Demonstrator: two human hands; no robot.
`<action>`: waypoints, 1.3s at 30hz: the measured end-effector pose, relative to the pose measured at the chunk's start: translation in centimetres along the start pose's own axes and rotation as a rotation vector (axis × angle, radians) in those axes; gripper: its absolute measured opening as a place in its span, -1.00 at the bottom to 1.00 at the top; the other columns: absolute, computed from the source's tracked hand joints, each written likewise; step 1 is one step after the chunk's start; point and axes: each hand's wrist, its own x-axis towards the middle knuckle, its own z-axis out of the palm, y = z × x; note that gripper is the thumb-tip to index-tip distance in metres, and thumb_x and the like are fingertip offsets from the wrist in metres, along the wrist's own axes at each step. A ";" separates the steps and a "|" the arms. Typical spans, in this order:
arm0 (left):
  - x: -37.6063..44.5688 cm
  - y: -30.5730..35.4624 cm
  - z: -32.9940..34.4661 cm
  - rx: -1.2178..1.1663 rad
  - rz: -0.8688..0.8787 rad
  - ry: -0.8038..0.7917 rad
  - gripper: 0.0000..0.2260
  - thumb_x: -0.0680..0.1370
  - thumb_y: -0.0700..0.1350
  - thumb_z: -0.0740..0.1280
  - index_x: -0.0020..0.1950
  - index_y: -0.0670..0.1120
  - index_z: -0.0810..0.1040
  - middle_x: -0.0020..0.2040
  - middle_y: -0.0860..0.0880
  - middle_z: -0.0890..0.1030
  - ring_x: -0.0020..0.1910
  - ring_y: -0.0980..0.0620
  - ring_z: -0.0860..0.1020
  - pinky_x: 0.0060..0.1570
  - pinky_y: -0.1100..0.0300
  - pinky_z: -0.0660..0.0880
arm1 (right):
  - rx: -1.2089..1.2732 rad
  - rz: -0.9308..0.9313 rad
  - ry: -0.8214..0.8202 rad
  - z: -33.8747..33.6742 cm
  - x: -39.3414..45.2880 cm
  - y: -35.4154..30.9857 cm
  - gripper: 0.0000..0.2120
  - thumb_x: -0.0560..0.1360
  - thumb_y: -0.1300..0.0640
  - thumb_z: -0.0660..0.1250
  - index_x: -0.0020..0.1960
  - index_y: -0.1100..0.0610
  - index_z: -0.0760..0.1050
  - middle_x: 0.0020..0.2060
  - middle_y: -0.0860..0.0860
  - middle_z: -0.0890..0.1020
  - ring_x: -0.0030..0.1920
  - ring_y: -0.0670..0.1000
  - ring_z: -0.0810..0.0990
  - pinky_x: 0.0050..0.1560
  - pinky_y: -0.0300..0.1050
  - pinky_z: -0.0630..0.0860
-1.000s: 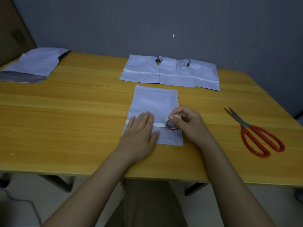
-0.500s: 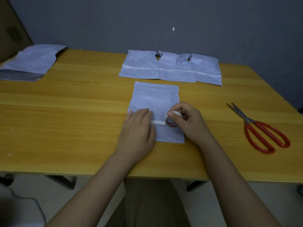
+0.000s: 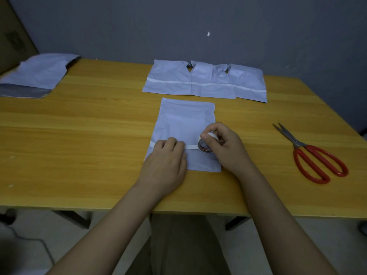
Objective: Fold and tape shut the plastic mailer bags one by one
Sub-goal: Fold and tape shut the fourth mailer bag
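Observation:
A pale blue folded mailer bag (image 3: pixel 184 118) lies flat on the wooden table (image 3: pixel 79 135) in front of me. A white tape strip (image 3: pixel 191 146) runs across its lower part. My left hand (image 3: pixel 166 159) rests on the strip and bag with its fingers bent, tips down on the tape. My right hand (image 3: pixel 224 147) grips a small tape roll (image 3: pixel 204 147), which stands on edge on the bag's right side at the end of the strip.
Three taped mailer bags (image 3: pixel 204 82) lie side by side at the back of the table. A stack of unfolded mailer bags (image 3: pixel 37 74) sits at the far left corner. Red-handled scissors (image 3: pixel 317 159) lie to the right of my right hand.
My left hand's fingers went from flat and spread to bent, and the hand shifted slightly left along the tape. My right hand kept the roll near the bag's right side.

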 end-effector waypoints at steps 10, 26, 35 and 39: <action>-0.8 0.2 -0.3 0.101 0.011 -0.012 -0.61 0.54 -0.03 0.06 0.13 -0.15 0.60 -0.12 -0.04 0.58 -0.22 -0.04 0.58 -0.40 0.19 0.45 | -0.052 -0.005 0.028 0.2 0.0 0.2 -0.96 0.55 0.09 0.32 -0.08 0.03 0.49 -0.14 -0.08 0.58 -0.13 -0.07 0.55 -0.20 -0.17 0.49; 0.6 0.5 0.4 0.157 0.079 -0.038 -0.58 0.53 -0.02 0.03 -0.16 -0.23 0.59 -0.21 -0.14 0.54 -0.25 -0.13 0.54 -0.38 0.10 0.50 | -0.070 -0.015 0.028 0.1 -0.1 0.0 -0.96 0.56 0.09 0.32 -0.08 0.02 0.49 -0.14 -0.09 0.58 -0.13 -0.05 0.56 -0.15 0.03 0.53; 0.0 0.7 0.2 0.178 0.086 -0.029 -0.57 0.53 0.01 0.05 0.03 -0.18 0.65 -0.15 -0.11 0.61 -0.26 -0.10 0.60 -0.48 0.16 0.48 | -0.052 -0.023 0.026 0.2 -0.1 0.1 -0.93 0.55 0.12 0.32 -0.11 -0.01 0.48 -0.16 -0.08 0.58 -0.15 -0.08 0.55 -0.21 -0.18 0.48; 0.2 0.8 0.1 0.140 0.071 -0.032 -0.57 0.53 0.02 0.04 -0.05 -0.18 0.64 -0.15 -0.13 0.57 -0.24 -0.13 0.56 -0.44 0.09 0.50 | -0.017 -0.017 0.021 0.1 -0.2 0.0 -0.96 0.55 0.13 0.32 -0.08 0.06 0.50 -0.16 -0.05 0.58 -0.15 -0.08 0.55 -0.20 -0.24 0.47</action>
